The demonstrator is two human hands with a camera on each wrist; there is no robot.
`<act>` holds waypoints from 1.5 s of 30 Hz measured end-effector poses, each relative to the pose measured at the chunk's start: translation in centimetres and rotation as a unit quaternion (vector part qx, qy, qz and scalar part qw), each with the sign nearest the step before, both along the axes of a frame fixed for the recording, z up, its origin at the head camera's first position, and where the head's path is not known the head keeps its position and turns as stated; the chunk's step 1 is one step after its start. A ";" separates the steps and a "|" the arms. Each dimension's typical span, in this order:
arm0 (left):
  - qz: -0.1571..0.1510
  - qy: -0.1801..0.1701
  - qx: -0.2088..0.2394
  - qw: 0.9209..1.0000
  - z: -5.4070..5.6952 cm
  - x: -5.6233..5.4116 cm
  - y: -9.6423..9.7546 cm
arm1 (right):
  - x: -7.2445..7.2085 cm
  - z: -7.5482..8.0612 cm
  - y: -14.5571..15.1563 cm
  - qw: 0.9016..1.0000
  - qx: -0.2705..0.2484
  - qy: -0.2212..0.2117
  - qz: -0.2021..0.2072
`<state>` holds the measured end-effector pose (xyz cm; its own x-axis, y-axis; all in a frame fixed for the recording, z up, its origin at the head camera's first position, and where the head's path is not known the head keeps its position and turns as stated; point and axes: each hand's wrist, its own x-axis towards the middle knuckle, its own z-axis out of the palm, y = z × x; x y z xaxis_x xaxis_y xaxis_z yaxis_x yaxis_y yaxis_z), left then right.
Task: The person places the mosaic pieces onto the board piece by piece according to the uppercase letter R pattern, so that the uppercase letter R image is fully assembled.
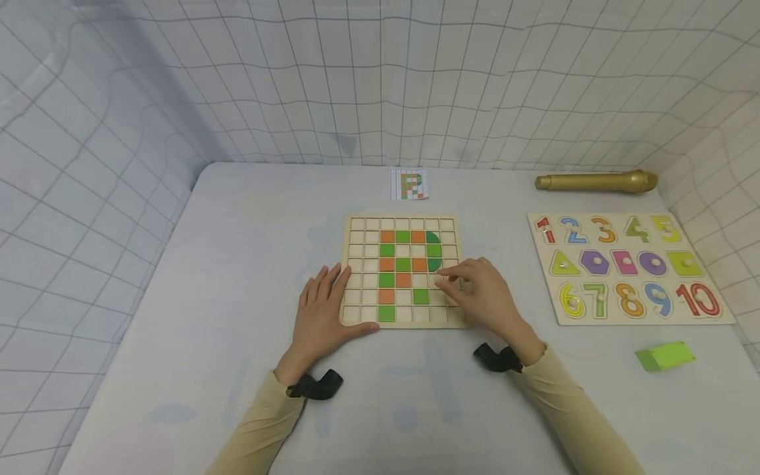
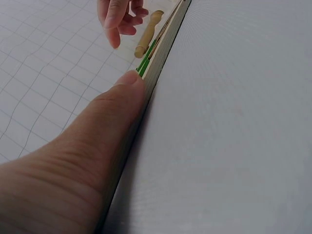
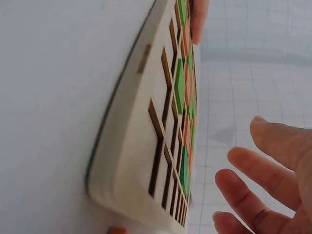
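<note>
A wooden grid board lies flat, several of its cells filled with green and orange square tiles. Two dark green rounded pieces sit at the right of the pattern. My left hand rests at the board's left edge, fingers spread and thumb along the near edge; the left wrist view shows the thumb against the rim. Over the right part of the board hovers my right hand, thumb and index finger a little apart with nothing between them. Its loosely bent fingers show bare in the right wrist view.
A small pattern card lies behind the board. To the right are a number-and-shape puzzle board, a gold microphone and a green block. Beside the board's corner, an orange piece is partly visible.
</note>
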<state>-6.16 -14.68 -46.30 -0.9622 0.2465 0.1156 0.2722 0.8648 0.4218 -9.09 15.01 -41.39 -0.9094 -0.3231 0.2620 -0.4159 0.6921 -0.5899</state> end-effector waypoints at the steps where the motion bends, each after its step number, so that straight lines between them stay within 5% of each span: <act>1: 0.000 0.001 0.001 1.000 0.0 0.0 0.0 | 0.1 0.1 0.3 1.000 -0.004 0.004 -0.009; 15: -0.002 0.009 0.005 1.000 0.1 0.1 0.0 | 1.6 -0.2 4.8 0.995 0.019 0.001 -0.095; 28: -0.001 0.012 0.003 1.000 0.0 0.0 0.0 | 2.4 -0.8 6.3 0.993 0.055 -0.076 -0.078; 45: -0.001 0.005 0.000 1.000 0.2 0.0 0.0 | 2.6 -1.2 6.5 0.992 0.089 -0.083 -0.040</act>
<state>-6.17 -14.70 -46.15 -0.9605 0.2488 0.1246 0.2782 0.8637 0.4202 -6.51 21.49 -42.63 -0.9599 -0.2754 0.0520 -0.2625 0.8188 -0.5106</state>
